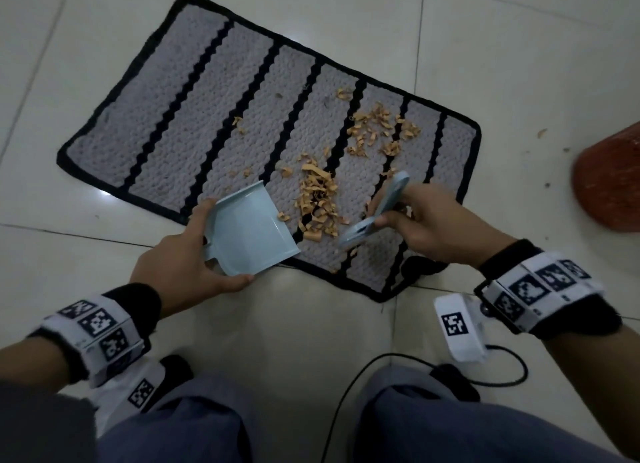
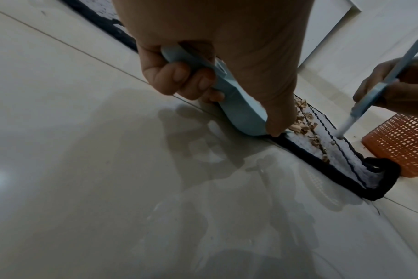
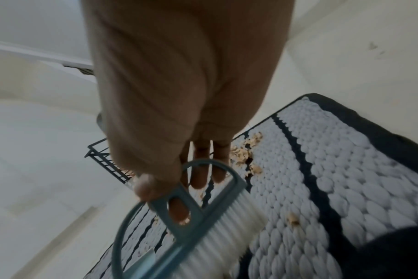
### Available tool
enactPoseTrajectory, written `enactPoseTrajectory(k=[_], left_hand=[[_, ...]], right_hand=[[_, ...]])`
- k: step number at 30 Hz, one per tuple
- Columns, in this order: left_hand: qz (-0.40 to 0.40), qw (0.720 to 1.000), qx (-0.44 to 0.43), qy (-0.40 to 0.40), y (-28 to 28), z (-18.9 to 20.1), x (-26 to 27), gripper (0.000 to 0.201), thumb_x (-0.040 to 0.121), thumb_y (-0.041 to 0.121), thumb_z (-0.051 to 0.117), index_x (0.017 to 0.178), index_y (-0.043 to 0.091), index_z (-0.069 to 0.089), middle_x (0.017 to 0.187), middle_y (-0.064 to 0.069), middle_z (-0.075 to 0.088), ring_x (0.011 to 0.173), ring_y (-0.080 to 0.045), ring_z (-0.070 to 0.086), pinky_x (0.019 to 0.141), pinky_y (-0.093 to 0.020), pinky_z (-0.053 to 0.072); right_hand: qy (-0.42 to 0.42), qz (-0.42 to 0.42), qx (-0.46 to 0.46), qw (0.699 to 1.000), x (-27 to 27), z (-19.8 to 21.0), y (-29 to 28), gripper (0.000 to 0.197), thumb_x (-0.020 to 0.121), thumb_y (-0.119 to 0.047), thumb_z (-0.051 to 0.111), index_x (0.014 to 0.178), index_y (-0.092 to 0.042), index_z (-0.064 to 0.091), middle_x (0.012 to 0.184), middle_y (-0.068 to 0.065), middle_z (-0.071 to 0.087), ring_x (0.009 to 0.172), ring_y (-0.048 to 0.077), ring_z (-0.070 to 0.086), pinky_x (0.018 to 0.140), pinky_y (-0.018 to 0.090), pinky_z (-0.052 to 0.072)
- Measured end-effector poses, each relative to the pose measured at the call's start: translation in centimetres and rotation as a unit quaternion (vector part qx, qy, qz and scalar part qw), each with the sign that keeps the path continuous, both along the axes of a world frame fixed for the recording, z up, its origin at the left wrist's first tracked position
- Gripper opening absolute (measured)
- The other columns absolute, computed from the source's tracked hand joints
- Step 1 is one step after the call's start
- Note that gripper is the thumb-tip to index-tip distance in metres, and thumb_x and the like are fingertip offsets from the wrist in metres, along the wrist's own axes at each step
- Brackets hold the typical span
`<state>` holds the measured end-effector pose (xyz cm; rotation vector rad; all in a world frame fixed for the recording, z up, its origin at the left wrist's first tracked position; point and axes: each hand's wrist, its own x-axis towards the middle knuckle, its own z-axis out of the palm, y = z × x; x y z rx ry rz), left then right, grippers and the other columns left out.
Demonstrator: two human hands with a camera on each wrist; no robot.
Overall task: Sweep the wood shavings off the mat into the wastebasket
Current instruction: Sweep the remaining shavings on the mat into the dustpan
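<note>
A grey mat (image 1: 214, 109) with black stripes and a black border lies on the floor. Tan wood shavings (image 1: 317, 199) are heaped near its front edge, and more shavings (image 1: 377, 130) lie scattered further right. My left hand (image 1: 180, 258) grips a pale blue dustpan (image 1: 249, 230) by its short handle, its lip on the mat edge beside the heap (image 2: 303, 122). My right hand (image 1: 436, 220) holds a pale blue hand brush (image 1: 377, 209) with white bristles (image 3: 227, 226), just right of the heap. The orange mesh wastebasket (image 1: 609, 185) stands right of the mat.
Pale glossy floor tiles (image 1: 519, 46) surround the mat. A few stray shavings (image 1: 542, 133) lie on the tiles near the wastebasket (image 2: 403, 147). A black cable (image 1: 381, 376) curls on the floor by my knees. The mat's front right corner (image 2: 379, 179) is curled up.
</note>
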<state>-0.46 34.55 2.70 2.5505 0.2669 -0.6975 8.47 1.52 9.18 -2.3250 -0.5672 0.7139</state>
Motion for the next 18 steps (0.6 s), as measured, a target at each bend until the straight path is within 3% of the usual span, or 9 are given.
enactPoseTrajectory(k=[3,4,8,11,13,15,18], left_hand=[[-0.001,1.000,0.001,-0.002,0.0,0.1,0.0,0.128,0.055,0.070,0.078,0.152,0.034,0.003,0.113,-0.006,0.069,0.090,-0.031,0.067,0.068,-0.035,0.054],[-0.002,1.000,0.001,-0.001,0.0,0.1,0.0,0.128,0.055,0.071,0.078,0.152,0.034,0.003,0.113,-0.006,0.069,0.089,-0.031,0.067,0.067,-0.036,0.054],[-0.002,1.000,0.002,-0.003,0.0,0.1,0.0,0.128,0.054,0.071,0.079,0.151,0.034,0.004,0.112,-0.006,0.069,0.088,-0.031,0.067,0.067,-0.036,0.055],[-0.003,1.000,0.001,-0.006,0.0,0.1,0.0,0.126,0.055,0.070,0.079,0.151,0.034,0.005,0.113,-0.006,0.068,0.089,-0.031,0.067,0.068,-0.037,0.056],[-0.004,1.000,0.002,-0.004,0.0,0.2,0.0,0.126,0.055,0.070,0.079,0.151,0.035,0.005,0.113,-0.005,0.068,0.090,-0.031,0.067,0.068,-0.037,0.056],[-0.002,1.000,0.003,-0.004,0.0,0.2,-0.1,0.126,0.055,0.070,0.079,0.150,0.036,0.005,0.111,-0.004,0.069,0.088,-0.030,0.067,0.068,-0.037,0.055],[-0.002,1.000,0.003,-0.004,0.1,0.1,-0.1,0.124,0.055,0.070,0.079,0.149,0.036,0.005,0.108,-0.004,0.069,0.086,-0.030,0.067,0.067,-0.037,0.055]], right_hand=[[0.053,0.083,-0.083,0.992,0.4,-0.5,0.5,0.013,0.099,-0.019,0.055,0.092,-0.014,0.064,0.090,0.006,0.066,0.081,0.023,0.060,0.073,0.040,0.052],[0.056,0.101,-0.104,0.988,0.4,-0.8,0.8,0.015,0.098,-0.022,0.055,0.091,-0.013,0.063,0.088,0.009,0.064,0.078,0.026,0.059,0.071,0.043,0.051],[0.018,0.083,-0.094,0.992,1.4,-2.0,2.6,0.020,0.097,-0.020,0.057,0.078,-0.024,0.058,0.075,-0.001,0.056,0.065,0.012,0.050,0.059,0.027,0.037],[-0.023,0.037,-0.039,0.998,2.2,-2.4,3.1,0.013,0.098,-0.013,0.053,0.092,-0.013,0.065,0.087,0.003,0.066,0.077,0.018,0.059,0.069,0.034,0.047],[-0.045,0.007,0.003,0.999,2.1,-2.1,2.9,0.013,0.098,-0.009,0.052,0.096,-0.012,0.065,0.097,0.003,0.067,0.087,0.017,0.061,0.076,0.030,0.049],[-0.046,0.004,0.021,0.999,1.7,-1.3,2.6,0.013,0.098,-0.007,0.053,0.096,-0.013,0.065,0.098,0.001,0.066,0.089,0.017,0.060,0.078,0.029,0.049],[0.014,0.051,-0.018,0.998,0.9,-0.3,1.7,0.010,0.098,-0.015,0.055,0.093,-0.016,0.065,0.093,0.004,0.067,0.083,0.022,0.061,0.074,0.040,0.053]])
